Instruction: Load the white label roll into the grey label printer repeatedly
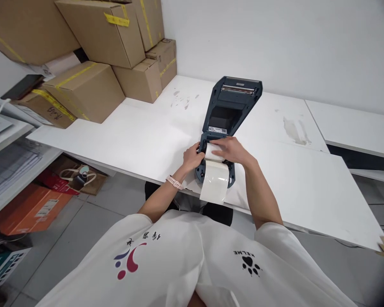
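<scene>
A dark blue-grey label printer (202, 172) stands on the white table with its lid (225, 106) raised and leaning back. Inside its body sits a white label roll (211, 154), and a strip of blank labels (215, 181) runs from it over the front toward me. My left hand (193, 157) grips the printer's left side, its thumb close to the roll's end. Across the top of the roll lies my right hand (232, 150), fingers bent over it from the right. The fingertips of both hands are partly hidden.
Taped cardboard boxes (86, 91) are piled on the table's left end and behind. The white table (291, 187) meets another panel at right. Left of me is a shelf with papers (13, 166); below it, an orange box (32, 209) rests low down.
</scene>
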A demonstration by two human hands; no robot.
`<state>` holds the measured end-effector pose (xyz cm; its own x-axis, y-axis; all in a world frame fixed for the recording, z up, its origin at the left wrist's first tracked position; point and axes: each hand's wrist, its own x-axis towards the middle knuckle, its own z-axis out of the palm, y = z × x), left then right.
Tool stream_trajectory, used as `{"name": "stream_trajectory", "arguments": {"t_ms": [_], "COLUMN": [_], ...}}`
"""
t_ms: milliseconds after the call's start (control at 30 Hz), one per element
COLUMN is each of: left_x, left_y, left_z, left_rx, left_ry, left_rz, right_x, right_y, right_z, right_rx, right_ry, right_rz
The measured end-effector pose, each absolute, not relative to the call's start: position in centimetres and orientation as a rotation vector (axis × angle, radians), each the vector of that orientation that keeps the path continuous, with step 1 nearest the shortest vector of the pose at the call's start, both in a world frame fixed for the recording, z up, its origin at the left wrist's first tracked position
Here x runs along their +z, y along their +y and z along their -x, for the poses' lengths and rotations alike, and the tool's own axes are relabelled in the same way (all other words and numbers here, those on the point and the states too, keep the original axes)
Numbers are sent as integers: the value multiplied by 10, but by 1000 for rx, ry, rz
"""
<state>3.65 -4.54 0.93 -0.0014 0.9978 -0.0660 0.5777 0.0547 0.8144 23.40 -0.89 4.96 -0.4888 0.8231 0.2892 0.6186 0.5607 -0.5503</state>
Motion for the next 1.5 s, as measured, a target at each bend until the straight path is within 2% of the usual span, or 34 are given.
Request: {"name": "stream_trajectory", "arguments": {"t_ms": [233, 333, 400, 567, 700, 800, 933, 1033, 1300, 1500], "left_x": [6, 5, 4, -11, -15, 6, 52, 69, 42, 49], "left_y": [-44, -44, -46, -59, -79, -83, -62, -46, -56, -50], "left_z": [-36, -36, -33, -19, -8, -12, -40, -65, -78, -79], "left_rx": [831, 865, 900, 918, 1020, 1198, 1302, 1258, 1097, 1120], "left_ry": [1620, 1604, 1546, 1249, 1325, 1380, 1280, 1202, 1149, 1138], "left_rz": [-1585, -1551, -1515, -1249, -1143, -1321, -1802, -2036, -1969, -1927], "right_x": [113, 132, 135, 119, 96, 83, 76, 69, 48, 52], "right_y": [55, 93, 97, 20, -66, -98, -95, -85, -90, -87], "right_z": [-242, -246, -249, -255, -251, -240, -218, -207, -205, -202], "right_rx": [43, 490, 670, 595, 686, 577, 234, 128, 291, 324], "right_ry": [-1354, -1373, -1420, -1452, -1575, -1882, -2133, -2264, -2248, -2185], "right_rz": [1090, 1147, 1151, 993, 911, 1038, 1269, 1284, 1257, 1312]}}
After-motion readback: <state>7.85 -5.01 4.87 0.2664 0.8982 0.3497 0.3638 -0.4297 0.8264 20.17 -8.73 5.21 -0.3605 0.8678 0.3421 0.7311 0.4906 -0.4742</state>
